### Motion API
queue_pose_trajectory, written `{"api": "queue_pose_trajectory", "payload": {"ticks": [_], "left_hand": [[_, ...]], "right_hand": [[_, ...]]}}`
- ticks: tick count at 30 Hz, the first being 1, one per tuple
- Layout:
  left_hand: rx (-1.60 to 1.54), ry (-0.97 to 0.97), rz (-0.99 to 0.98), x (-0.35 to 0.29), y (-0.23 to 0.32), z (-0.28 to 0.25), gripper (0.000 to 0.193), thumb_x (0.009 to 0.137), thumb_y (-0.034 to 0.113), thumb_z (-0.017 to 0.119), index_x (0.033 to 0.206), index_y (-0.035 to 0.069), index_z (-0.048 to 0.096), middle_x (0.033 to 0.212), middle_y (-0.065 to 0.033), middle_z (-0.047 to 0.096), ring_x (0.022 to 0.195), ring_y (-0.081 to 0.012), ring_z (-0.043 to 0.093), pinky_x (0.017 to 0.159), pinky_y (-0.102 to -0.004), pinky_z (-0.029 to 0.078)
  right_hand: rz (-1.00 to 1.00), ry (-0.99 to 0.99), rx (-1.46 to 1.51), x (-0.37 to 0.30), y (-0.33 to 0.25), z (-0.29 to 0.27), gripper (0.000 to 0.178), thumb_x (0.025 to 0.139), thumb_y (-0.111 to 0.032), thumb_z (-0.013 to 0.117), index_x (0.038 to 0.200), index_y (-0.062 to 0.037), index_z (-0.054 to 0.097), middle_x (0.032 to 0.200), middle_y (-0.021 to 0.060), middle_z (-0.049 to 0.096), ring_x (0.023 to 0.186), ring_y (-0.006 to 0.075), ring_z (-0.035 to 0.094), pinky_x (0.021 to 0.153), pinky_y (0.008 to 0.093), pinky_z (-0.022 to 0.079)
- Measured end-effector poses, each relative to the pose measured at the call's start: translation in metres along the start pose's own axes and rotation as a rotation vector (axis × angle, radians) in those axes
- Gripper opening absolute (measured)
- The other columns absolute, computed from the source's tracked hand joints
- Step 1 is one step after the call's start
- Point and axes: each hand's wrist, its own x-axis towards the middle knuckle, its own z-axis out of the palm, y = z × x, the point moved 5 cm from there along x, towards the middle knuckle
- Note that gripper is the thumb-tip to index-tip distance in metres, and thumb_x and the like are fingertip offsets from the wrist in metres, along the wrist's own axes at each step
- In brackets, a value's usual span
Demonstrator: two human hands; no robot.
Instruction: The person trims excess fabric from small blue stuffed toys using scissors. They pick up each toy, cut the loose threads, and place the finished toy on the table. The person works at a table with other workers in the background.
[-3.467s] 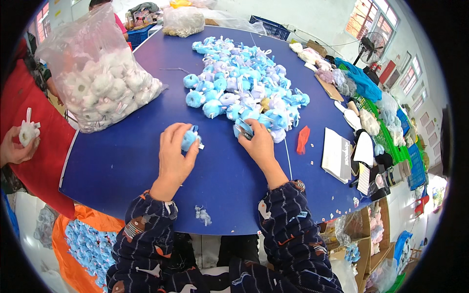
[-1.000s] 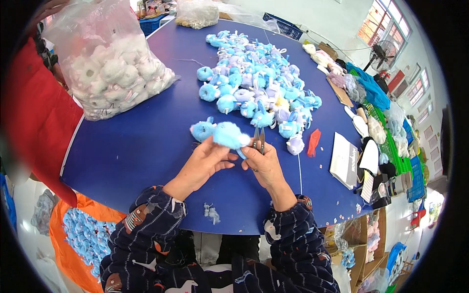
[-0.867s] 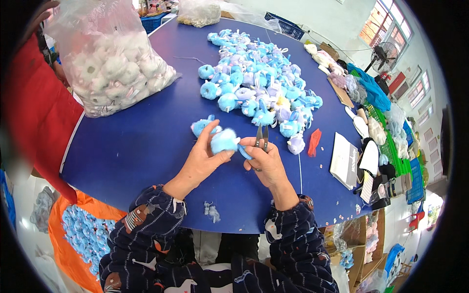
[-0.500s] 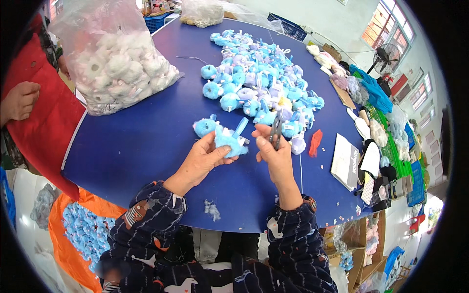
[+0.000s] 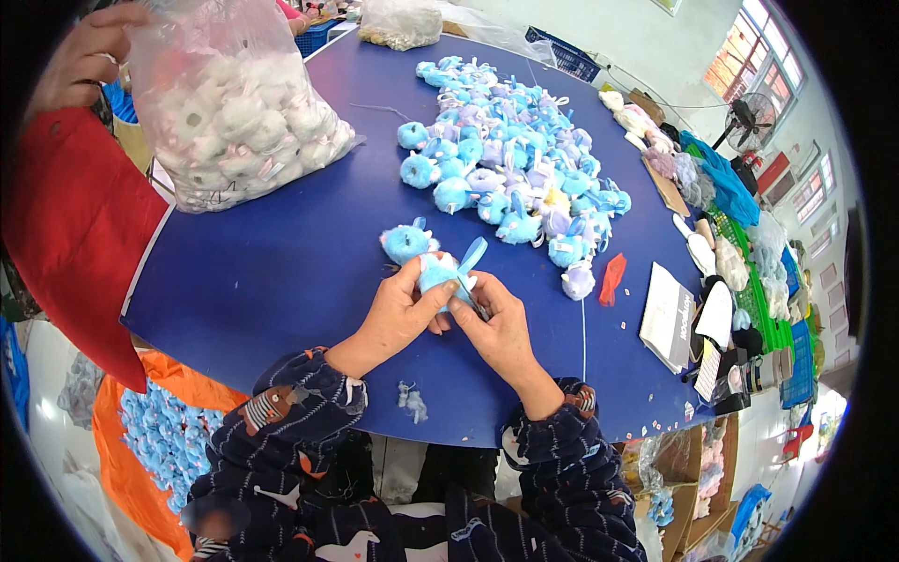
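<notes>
My left hand [image 5: 398, 304] is closed around a small light-blue plush toy [image 5: 438, 272] with a blue ribbon loop [image 5: 473, 253] standing up from it. My right hand [image 5: 496, 328] meets it from the right, its thumb and fingers pressed against the toy's side. Dark metal thread snips [image 5: 482, 310] show only in part among the right fingers; their blades are mostly hidden. Just beyond my left fingers, another round blue plush toy [image 5: 408, 243] lies on the blue table [image 5: 272, 290].
A pile of blue and lilac plush toys [image 5: 506, 159] spreads across the far table. At left stands a clear bag of white plush pieces [image 5: 239, 131], a co-worker's hand [image 5: 89, 56] at its top. Red mesh [image 5: 611, 279], a white booklet [image 5: 667, 317] and fluff [image 5: 411, 401] lie around.
My right hand has come left and down with the snips and now touches the toy in my left hand. The co-worker's hand has risen to the bag's top.
</notes>
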Motion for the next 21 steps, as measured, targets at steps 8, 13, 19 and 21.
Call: {"api": "queue_pose_trajectory", "payload": {"ticks": [8,13,19,21], "left_hand": [[0.257,0.027,-0.102,0.002,0.004,-0.009,0.035,0.088,0.027,0.057,0.11,0.0,0.052,0.065,-0.005,0.058,0.046,-0.0075,0.053,0.041,-0.0205,0.041],[0.491,0.101,-0.085,0.007,0.01,-0.026,0.036,0.086,0.034,0.058,0.083,-0.002,0.064,0.056,-0.0041,0.056,0.047,-0.0097,0.053,0.044,-0.0245,0.041],[0.723,0.577,0.271,0.029,0.024,-0.07,0.03,0.082,0.028,0.061,0.094,0.001,0.062,0.08,-0.013,0.061,0.064,-0.021,0.06,0.058,-0.0314,0.047],[0.971,0.444,0.168,0.035,0.005,-0.067,0.038,0.079,0.03,0.064,0.104,0.003,0.058,0.098,-0.0169,0.057,0.073,-0.0292,0.059,0.066,-0.0357,0.047]], "right_hand": [[0.159,-0.059,-0.008,0.004,0.004,0.001,0.023,0.082,-0.011,0.062,0.1,0.002,0.055,0.074,-0.0003,0.057,0.064,0.0035,0.047,0.056,0.0196,0.038],[0.156,-0.008,-0.147,0.007,0.016,-0.008,0.025,0.076,-0.015,0.063,0.092,0.0029,0.059,0.067,-0.0001,0.055,0.06,0.0046,0.045,0.053,0.022,0.038],[0.119,0.119,-0.343,0.018,0.02,-0.024,0.027,0.074,-0.018,0.064,0.09,0.0033,0.06,0.061,0.0057,0.055,0.054,0.0092,0.048,0.05,0.0263,0.04],[0.091,0.116,-0.465,0.019,0.02,-0.024,0.027,0.074,-0.02,0.064,0.091,0.001,0.06,0.061,0.0115,0.057,0.052,0.0173,0.053,0.052,0.0308,0.042]]}}
